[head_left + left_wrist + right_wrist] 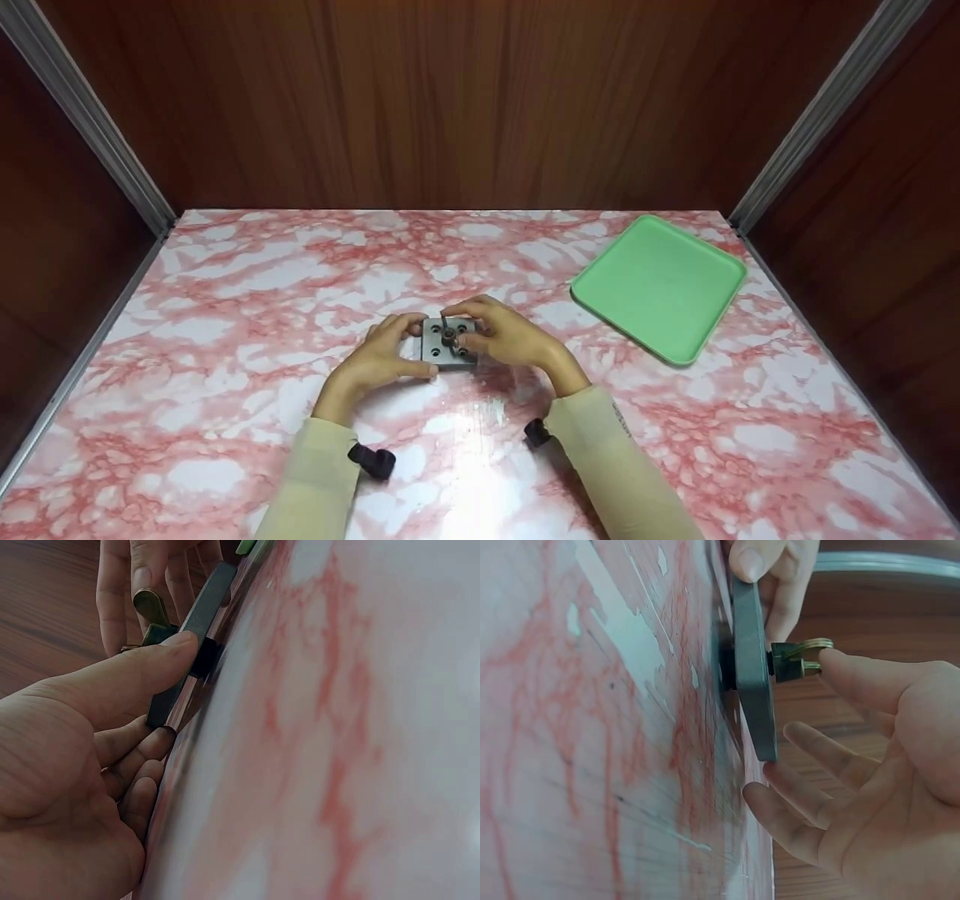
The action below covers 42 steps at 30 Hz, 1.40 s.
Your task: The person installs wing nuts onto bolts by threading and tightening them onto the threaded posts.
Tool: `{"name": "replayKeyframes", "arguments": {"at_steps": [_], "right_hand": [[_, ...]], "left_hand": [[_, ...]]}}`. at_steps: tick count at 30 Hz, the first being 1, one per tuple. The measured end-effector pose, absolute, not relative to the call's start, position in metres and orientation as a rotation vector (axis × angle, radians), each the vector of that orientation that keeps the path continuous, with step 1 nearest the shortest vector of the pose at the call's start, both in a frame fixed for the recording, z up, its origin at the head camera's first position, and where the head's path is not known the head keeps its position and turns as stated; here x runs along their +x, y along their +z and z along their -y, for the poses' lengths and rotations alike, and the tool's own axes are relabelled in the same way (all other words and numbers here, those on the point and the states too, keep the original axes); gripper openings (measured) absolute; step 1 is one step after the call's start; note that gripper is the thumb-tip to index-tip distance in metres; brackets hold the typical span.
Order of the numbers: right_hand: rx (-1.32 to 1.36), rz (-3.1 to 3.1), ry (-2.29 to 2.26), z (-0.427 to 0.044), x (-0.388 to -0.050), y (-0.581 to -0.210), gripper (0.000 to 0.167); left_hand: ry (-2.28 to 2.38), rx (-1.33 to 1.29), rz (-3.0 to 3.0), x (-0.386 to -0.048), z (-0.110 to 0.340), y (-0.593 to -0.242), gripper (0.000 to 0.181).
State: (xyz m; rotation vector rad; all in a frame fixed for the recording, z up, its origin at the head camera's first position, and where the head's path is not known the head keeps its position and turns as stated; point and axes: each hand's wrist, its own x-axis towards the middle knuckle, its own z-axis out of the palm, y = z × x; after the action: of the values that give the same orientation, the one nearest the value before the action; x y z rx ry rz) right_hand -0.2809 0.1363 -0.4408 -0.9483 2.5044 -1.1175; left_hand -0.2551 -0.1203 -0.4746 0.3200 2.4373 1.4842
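Observation:
A grey metal plate (431, 343) with several holes sits low over the table, held at its left side by my left hand (379, 360), thumb on the near edge and fingers on the far edge. At its middle stands a dark wing nut (448, 336), brassy on its wings in the right wrist view. My right hand (514, 334) reaches over the plate's right side, thumb and index finger at opposite wings of the nut. In the right wrist view the thumb (870, 679) touches a wing, while the other fingers spread loosely. A black piece (726, 669) shows under the plate.
A green tray (660, 289) lies at the back right of the red-and-white marbled table (225, 337). Brown wood-grain panels (450, 105) enclose the back and both sides, with metal strips at the corners. Black wrist devices (373, 460) are strapped over both sleeves.

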Motion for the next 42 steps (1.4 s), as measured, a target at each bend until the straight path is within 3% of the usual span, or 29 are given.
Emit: {"name": "replayKeyframes", "arguments": {"at_steps": [42], "right_hand": [[-0.791, -2.713, -1.146, -0.122, -0.277, -0.447, 0.047]], "left_hand": [[1.5, 0.323, -2.43, -0.255, 0.12, -0.475, 0.093]]}}
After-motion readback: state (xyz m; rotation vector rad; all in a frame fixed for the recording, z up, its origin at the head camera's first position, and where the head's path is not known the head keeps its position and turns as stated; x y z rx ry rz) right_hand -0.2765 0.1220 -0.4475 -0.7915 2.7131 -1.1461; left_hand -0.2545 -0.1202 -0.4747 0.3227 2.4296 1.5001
